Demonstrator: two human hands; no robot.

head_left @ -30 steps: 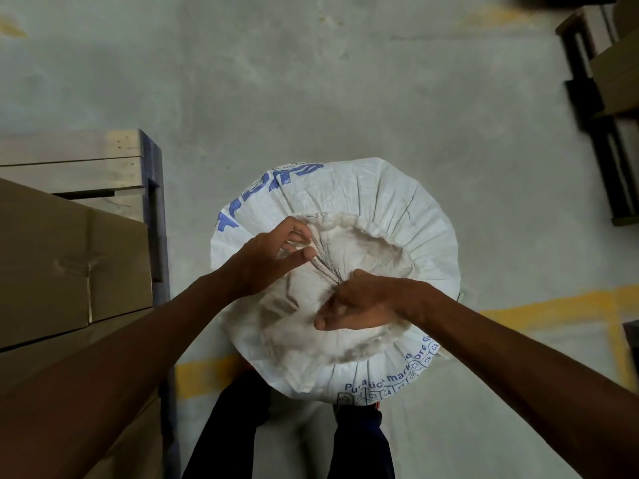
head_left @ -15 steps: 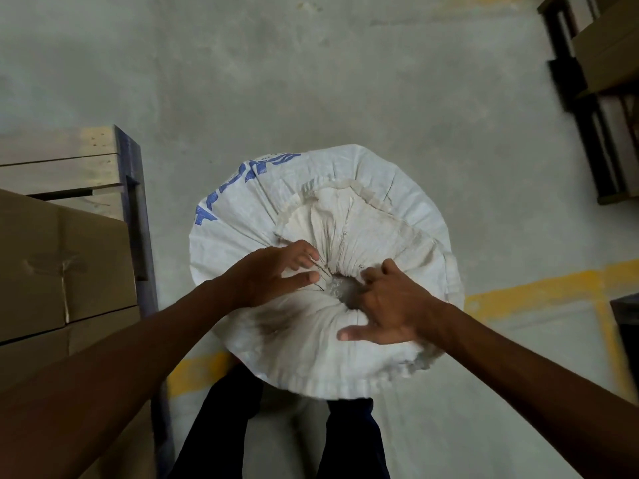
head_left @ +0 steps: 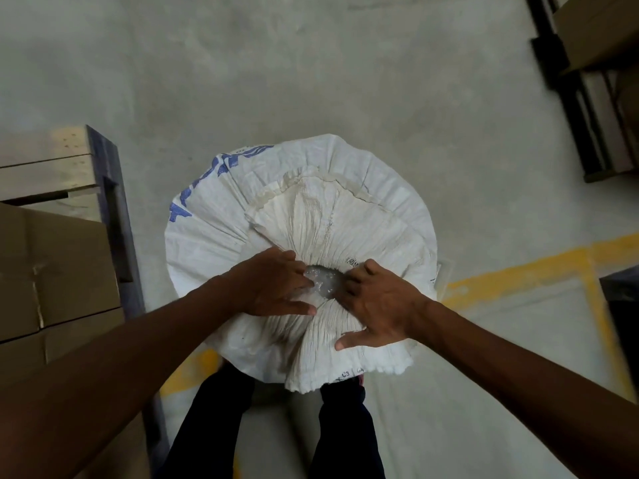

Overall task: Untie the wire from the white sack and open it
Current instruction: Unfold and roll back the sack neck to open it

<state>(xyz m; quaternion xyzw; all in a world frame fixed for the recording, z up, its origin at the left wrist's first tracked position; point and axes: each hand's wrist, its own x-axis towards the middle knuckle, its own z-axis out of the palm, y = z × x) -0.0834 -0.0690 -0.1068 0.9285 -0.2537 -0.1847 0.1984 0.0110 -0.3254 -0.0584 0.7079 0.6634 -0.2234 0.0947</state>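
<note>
Concrete floor under white sack. No wire seen; mouth part-opened at centre. Left hand at 9 o'clock, right hand at 3, fingers spread, hooked into gathered rim. Widening left.

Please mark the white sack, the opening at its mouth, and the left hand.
white sack (head_left: pixel 221 219): head view, on its outer woven wall near the blue print.
opening (head_left: pixel 325 281): head view, on the pale contents showing in the gap.
left hand (head_left: pixel 269 285): head view, on its back.

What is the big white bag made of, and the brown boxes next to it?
The white sack looks like woven plastic, matte: fine ribbed weave, stiff pleats, blue print. The boxes look like plain brown cardboard, with flat dull faces and a creased seam.
</note>
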